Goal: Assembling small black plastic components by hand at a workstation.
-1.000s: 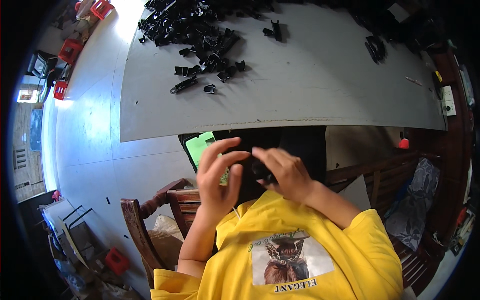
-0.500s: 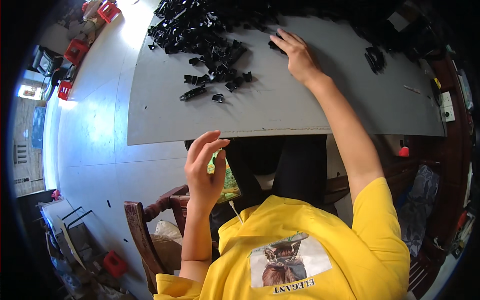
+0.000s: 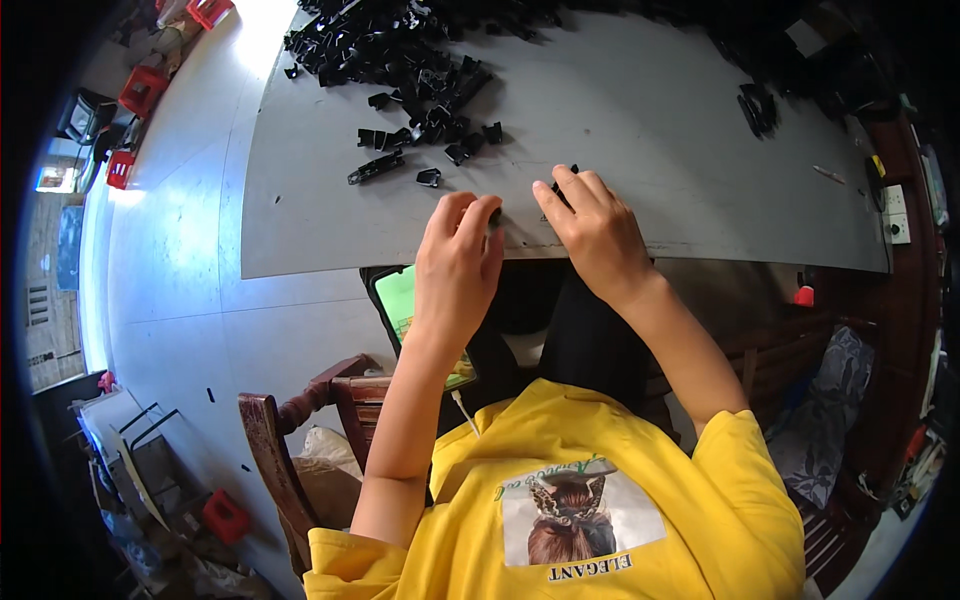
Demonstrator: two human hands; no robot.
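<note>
Over the near part of the grey table, both of my hands are raised side by side. My left hand is closed, its curled fingers pinching a small dark piece whose shape is mostly hidden. Between the thumb and fingers of my right hand is a black plastic piece, partly covered by the fingers. A gap separates the two hands. Loose black plastic pieces lie just beyond my left hand, at the near end of a large heap of them.
Another few black parts lie toward the table's right side, near a pen-like stick. Below the table edge, a lit screen with a white cable rests by my lap. A wooden chair stands at left.
My right hand has come back from the far part of the table with a black piece. My left hand has moved forward and right, from below the edge to over the table.
</note>
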